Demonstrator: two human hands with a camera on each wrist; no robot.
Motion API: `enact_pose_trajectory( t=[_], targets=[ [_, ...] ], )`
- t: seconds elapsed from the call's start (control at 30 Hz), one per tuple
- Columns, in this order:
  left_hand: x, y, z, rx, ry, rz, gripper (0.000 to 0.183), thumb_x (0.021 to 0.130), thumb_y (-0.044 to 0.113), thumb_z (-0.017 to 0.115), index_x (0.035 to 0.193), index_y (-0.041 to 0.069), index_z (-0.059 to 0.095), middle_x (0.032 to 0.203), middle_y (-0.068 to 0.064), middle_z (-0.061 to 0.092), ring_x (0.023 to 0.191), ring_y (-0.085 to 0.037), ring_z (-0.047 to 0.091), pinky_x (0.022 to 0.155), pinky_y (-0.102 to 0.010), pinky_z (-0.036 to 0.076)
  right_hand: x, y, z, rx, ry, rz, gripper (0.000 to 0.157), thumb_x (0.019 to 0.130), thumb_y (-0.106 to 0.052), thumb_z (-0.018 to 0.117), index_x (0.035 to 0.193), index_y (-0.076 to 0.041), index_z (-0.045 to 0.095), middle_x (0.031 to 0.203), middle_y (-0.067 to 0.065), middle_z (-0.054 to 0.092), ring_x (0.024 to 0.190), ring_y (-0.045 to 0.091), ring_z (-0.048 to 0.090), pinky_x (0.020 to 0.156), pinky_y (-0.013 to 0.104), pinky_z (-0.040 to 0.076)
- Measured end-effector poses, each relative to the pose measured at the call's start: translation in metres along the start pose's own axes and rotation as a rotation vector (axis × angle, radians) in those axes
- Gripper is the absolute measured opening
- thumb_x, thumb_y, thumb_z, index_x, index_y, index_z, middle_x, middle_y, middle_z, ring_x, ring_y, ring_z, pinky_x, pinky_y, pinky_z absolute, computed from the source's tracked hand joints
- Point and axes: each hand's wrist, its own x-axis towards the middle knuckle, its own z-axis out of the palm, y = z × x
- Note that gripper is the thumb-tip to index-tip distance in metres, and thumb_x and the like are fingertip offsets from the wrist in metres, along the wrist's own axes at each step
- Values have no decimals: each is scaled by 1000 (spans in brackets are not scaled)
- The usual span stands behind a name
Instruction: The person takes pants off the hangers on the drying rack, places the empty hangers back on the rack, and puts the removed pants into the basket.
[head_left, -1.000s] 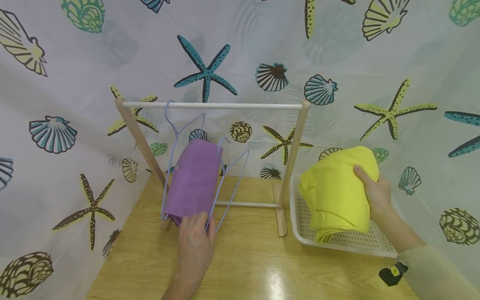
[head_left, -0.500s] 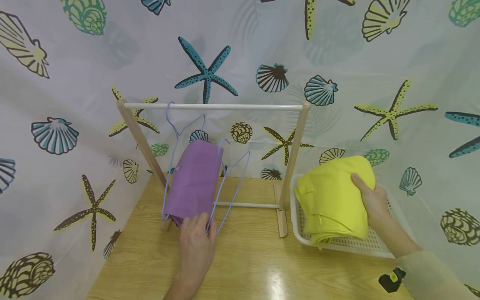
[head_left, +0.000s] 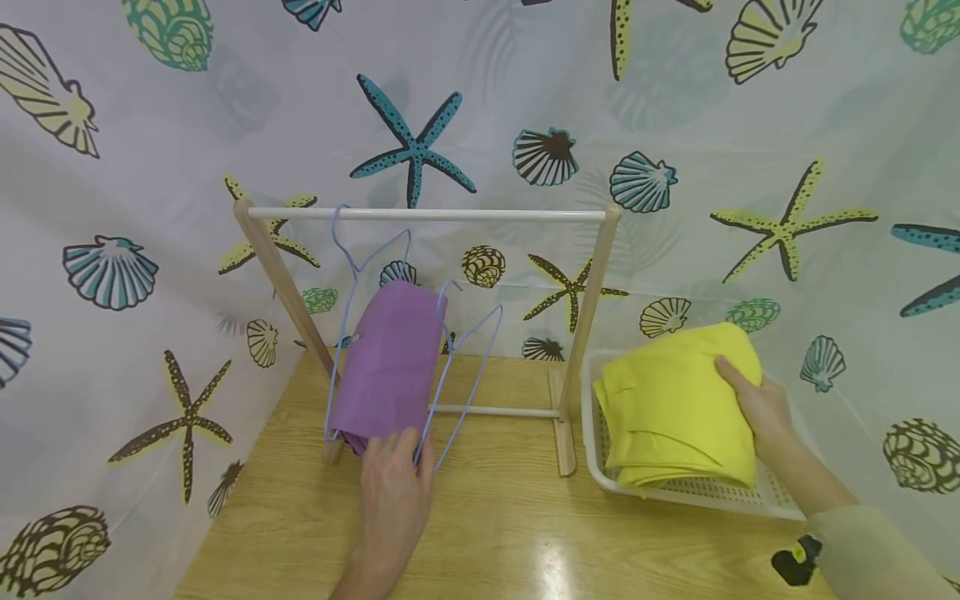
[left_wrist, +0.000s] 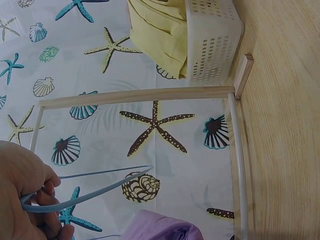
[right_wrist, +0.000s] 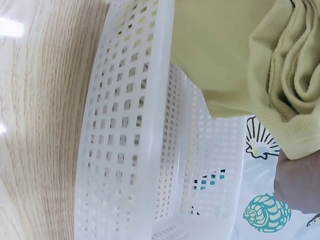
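My left hand (head_left: pixel 393 500) pinches the lower bar of a light blue hanger (head_left: pixel 438 379), which leans with its hook upward, below the rod. The left wrist view shows the fingers (left_wrist: pixel 47 207) curled round the hanger's wire. Beside it, a folded purple cloth (head_left: pixel 393 358) with a small button overlaps a second blue hanger (head_left: pixel 347 292) hooked on the rod. My right hand (head_left: pixel 765 417) grips a folded yellow cloth (head_left: pixel 678 404), thumb on top and the other fingers hidden behind. The cloth is over the white basket (head_left: pixel 592 442), its folded layers showing in the right wrist view.
A small rack with wooden posts (head_left: pixel 588 317) and a white top rod (head_left: pixel 450 215) stands on the wooden table (head_left: pixel 487 533), left of the basket. A curtain (head_left: pixel 480 100) printed with shells and starfish surrounds the table at the back and sides.
The yellow cloth has come down lower over the basket with my right hand, then shifted slightly right. My left hand and its hanger have hardly moved.
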Motion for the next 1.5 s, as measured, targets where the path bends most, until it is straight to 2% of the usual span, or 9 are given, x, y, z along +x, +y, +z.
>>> enact_pose_trajectory(
  t=[0.17, 0.53, 0.67, 0.73, 0.9, 1.07, 1.23, 1.37, 1.5],
  targets=[
    [-1, 0, 0, -5, -9, -15, 45, 87, 2, 79, 64, 12, 42, 54, 4, 37, 57, -8, 27, 58, -25, 28, 5, 2, -8, -128, -27, -2, 48, 95, -68, 64, 113, -26, 51, 76, -21, 67, 69, 4, 70, 65, 29, 62],
    [-3, -1, 2, -4, 9, -11, 44, 86, 1, 80, 65, 11, 42, 55, 2, 39, 57, -11, 30, 59, -28, 31, 10, 12, -13, -97, -96, 2, 45, 98, -62, 63, 114, -22, 49, 77, -19, 69, 69, 5, 72, 64, 29, 62],
    [-3, -1, 2, -1, 6, -18, 44, 87, 2, 79, 64, 11, 43, 55, 2, 40, 57, -12, 32, 58, -28, 31, 13, 13, -14, -118, -102, 13, 46, 98, -62, 63, 113, -22, 49, 75, -18, 70, 67, 7, 72, 63, 30, 62],
    [-4, -1, 2, -1, 1, -23, 44, 87, 3, 80, 64, 12, 43, 55, 3, 40, 58, -12, 32, 58, -28, 32, 15, 12, -16, -176, -112, 15, 49, 99, -63, 62, 116, -19, 49, 74, -17, 69, 66, 8, 72, 63, 32, 63],
    [-5, 0, 2, -8, -21, -34, 42, 88, 2, 79, 65, 12, 45, 56, 3, 42, 59, -12, 33, 58, -27, 33, 16, 0, -23, -335, -247, 22, 66, 103, -59, 57, 135, -3, 42, 80, -13, 70, 71, 12, 75, 69, 34, 64],
    [-5, 1, 2, -13, -39, -42, 41, 89, 2, 78, 65, 12, 46, 56, 3, 43, 59, -10, 32, 58, -25, 31, 13, -9, -30, -365, -392, 54, 71, 107, -49, 57, 148, 2, 29, 91, -7, 74, 81, 17, 78, 77, 38, 65],
    [-6, 1, 2, -6, -57, -38, 41, 89, 3, 78, 65, 12, 47, 55, 4, 43, 59, -8, 29, 58, -23, 29, 10, -10, -37, -398, -475, 39, 72, 107, -41, 60, 151, 2, 22, 98, -1, 74, 87, 22, 78, 80, 42, 65],
    [-6, 1, 2, -2, -58, -35, 41, 89, 4, 79, 65, 12, 47, 55, 5, 42, 58, -8, 28, 59, -24, 28, 11, -8, -42, -425, -507, 17, 74, 107, -35, 61, 152, 3, 18, 100, 1, 72, 88, 22, 77, 80, 42, 65],
    [-5, 1, 2, 4, -54, -26, 40, 89, 4, 79, 66, 12, 47, 55, 4, 42, 57, -8, 28, 59, -24, 28, 14, -1, -47, -435, -505, 11, 80, 106, -33, 63, 155, 5, 13, 103, 2, 70, 89, 21, 76, 81, 41, 65]
  ],
)
